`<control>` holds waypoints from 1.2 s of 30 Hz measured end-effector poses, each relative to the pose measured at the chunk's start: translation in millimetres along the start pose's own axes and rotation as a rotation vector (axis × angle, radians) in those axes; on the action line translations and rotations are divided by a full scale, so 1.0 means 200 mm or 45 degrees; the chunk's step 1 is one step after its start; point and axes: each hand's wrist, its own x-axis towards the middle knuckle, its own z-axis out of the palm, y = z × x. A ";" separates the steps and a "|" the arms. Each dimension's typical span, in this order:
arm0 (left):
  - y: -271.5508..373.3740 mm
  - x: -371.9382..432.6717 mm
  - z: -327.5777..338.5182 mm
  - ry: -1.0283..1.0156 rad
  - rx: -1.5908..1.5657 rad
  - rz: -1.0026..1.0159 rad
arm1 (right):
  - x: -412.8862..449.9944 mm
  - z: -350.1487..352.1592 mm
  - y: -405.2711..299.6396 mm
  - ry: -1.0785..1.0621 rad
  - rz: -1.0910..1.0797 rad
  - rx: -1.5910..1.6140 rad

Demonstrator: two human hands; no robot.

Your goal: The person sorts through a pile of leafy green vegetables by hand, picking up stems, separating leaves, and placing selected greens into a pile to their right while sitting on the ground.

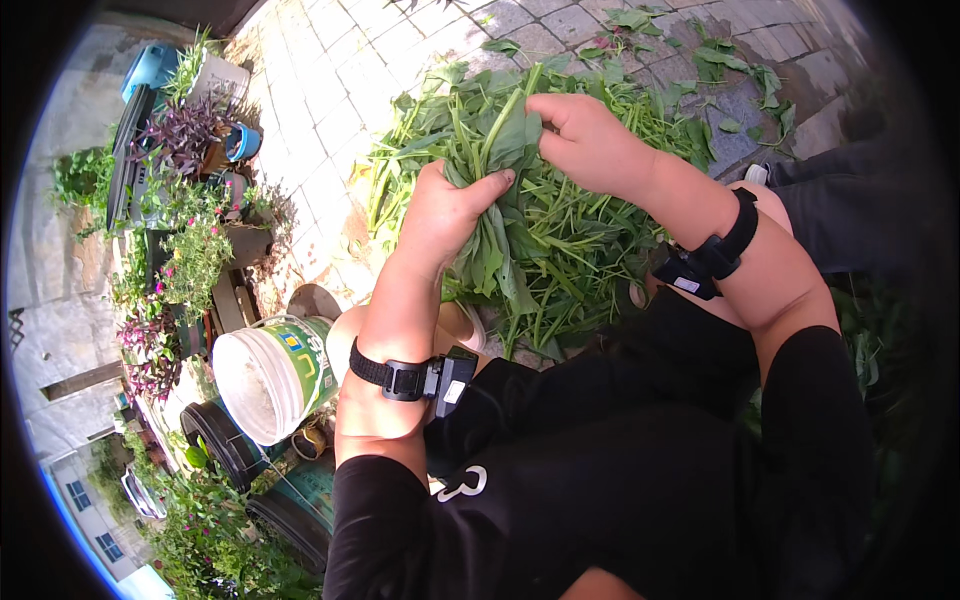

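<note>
My left hand (454, 206) is closed round a bunch of leafy green stems (502, 247), with the thumb across its front and leaves hanging below. At the bunch's upper right, my right hand (566, 139) has its fingertips on a broad green leaf (517, 135) beside a thick pale stem. Its fingers are bent, and the tips are partly hidden. A large heap of cut green stems and leaves (585, 240) lies on the ground under and behind both hands. Black straps with small devices are round both forearms.
A white and green plastic bucket (262, 382) stands left of my left forearm, near dark tubs. Potted flowering plants (195, 255) line the left side. Loose leaves (720, 60) lie on the paving at the upper right. A dark trouser leg (847, 195) is at the right.
</note>
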 end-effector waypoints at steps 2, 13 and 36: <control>0.01 0.02 0.00 -0.019 0.018 -0.040 | 0.01 0.02 0.00 -0.023 0.130 0.117; 0.07 -0.03 -0.10 0.182 -0.250 0.049 | 0.12 -0.22 0.28 -0.028 0.412 0.123; 0.05 0.02 -0.38 0.639 -0.740 0.074 | -0.45 0.56 1.31 -2.210 0.377 -1.482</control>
